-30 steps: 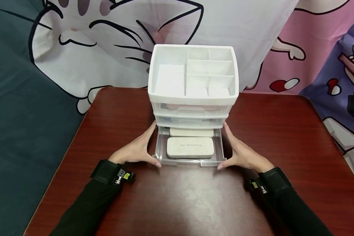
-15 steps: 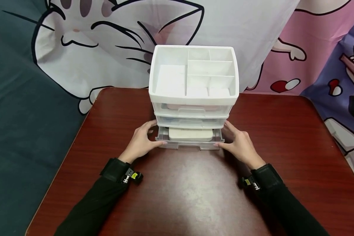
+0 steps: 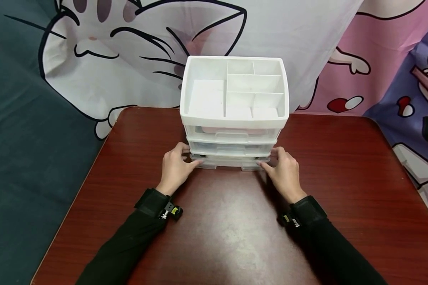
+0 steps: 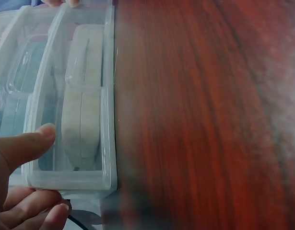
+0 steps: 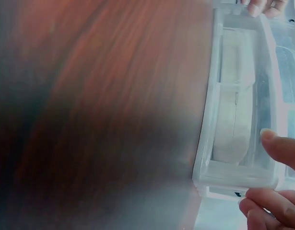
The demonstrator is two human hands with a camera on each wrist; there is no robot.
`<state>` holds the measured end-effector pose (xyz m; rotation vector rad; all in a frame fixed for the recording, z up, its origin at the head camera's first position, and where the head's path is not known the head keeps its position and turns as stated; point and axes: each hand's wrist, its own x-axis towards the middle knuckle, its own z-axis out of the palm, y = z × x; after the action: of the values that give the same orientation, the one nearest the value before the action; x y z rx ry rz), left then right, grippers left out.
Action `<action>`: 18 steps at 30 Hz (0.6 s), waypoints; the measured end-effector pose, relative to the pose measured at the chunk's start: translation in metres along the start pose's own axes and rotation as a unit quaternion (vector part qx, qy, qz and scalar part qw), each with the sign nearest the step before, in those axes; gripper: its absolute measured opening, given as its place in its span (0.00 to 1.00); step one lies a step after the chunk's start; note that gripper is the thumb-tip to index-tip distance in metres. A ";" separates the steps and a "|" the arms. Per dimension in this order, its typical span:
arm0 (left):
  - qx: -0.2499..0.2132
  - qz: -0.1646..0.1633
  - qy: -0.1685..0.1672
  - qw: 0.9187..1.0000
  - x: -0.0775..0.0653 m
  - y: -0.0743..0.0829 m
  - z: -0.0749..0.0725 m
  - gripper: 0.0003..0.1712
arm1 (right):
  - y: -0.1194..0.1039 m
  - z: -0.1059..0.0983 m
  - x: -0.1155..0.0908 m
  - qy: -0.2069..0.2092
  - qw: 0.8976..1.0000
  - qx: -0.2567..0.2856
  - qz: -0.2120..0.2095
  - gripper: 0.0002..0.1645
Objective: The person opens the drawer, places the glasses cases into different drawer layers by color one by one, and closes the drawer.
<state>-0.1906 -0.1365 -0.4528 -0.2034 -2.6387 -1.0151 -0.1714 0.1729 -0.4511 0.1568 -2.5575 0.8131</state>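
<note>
A white plastic drawer cabinet stands at the back of the table. Its lowest clear drawer sticks out just a little at the front. A cream case lies inside, seen through the clear front in both wrist views. My left hand grips the drawer's left corner, thumb on the front face and fingers round the side. At the right corner my right hand does the same, its thumb on the front. Most of the case is hidden in the head view.
The cabinet's top tray is split into several compartments. Two more drawers sit above the lowest one. The brown table reaches toward me, and a printed cat curtain hangs behind it.
Both hands have moved toward the cabinet, and the lowest drawer has slid in from well open to almost closed. The cases inside it have gone out of sight in the head view.
</note>
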 end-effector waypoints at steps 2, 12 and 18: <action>0.006 -0.005 0.013 1.000 0.000 0.001 0.001 0.27 | -0.001 0.002 0.000 0.011 1.000 -0.017 0.002 0.30; 0.044 0.016 0.059 0.997 -0.002 0.002 0.008 0.25 | -0.004 0.008 0.000 0.067 0.996 -0.057 0.013 0.24; 0.047 0.014 0.037 0.998 -0.002 0.002 0.006 0.24 | -0.004 0.003 0.000 0.034 0.998 -0.058 0.018 0.25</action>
<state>-0.1900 -0.1309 -0.4562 -0.1771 -2.6018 -0.8696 -0.1720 0.1675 -0.4512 0.0459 -2.5413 0.6684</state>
